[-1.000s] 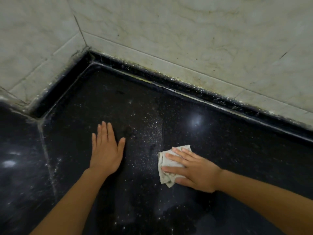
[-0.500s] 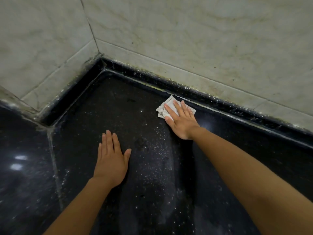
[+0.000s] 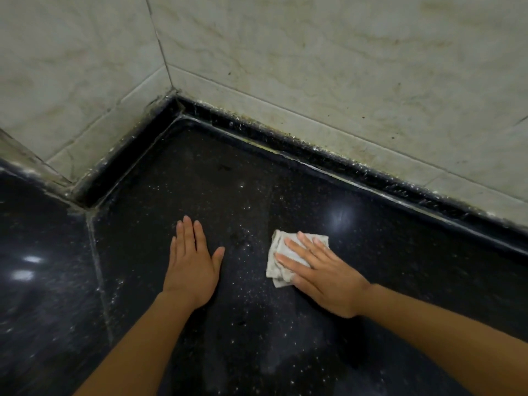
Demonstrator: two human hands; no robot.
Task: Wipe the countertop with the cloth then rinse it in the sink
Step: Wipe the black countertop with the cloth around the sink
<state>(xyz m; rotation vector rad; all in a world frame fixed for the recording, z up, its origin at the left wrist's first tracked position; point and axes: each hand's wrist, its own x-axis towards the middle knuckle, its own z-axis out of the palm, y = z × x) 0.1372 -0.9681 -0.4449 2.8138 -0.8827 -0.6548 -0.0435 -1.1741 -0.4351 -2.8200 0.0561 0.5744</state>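
A black speckled countertop (image 3: 228, 190) fills the lower part of the view, wet and dotted with white specks. A small folded white cloth (image 3: 278, 262) lies on it right of centre. My right hand (image 3: 323, 272) presses flat on the cloth, fingers spread over it and pointing up-left, covering its right half. My left hand (image 3: 191, 261) rests flat on the bare counter to the left of the cloth, fingers together, holding nothing. No sink is in view.
Beige marble wall tiles (image 3: 314, 61) meet in a corner at the back left. A raised black lip (image 3: 357, 172) with grimy grout runs along the walls. A seam (image 3: 98, 270) splits the counter at the left.
My right hand has drawn the cloth back from the raised edge near the wall toward me, to the counter's middle. The left hand stays flat in place.
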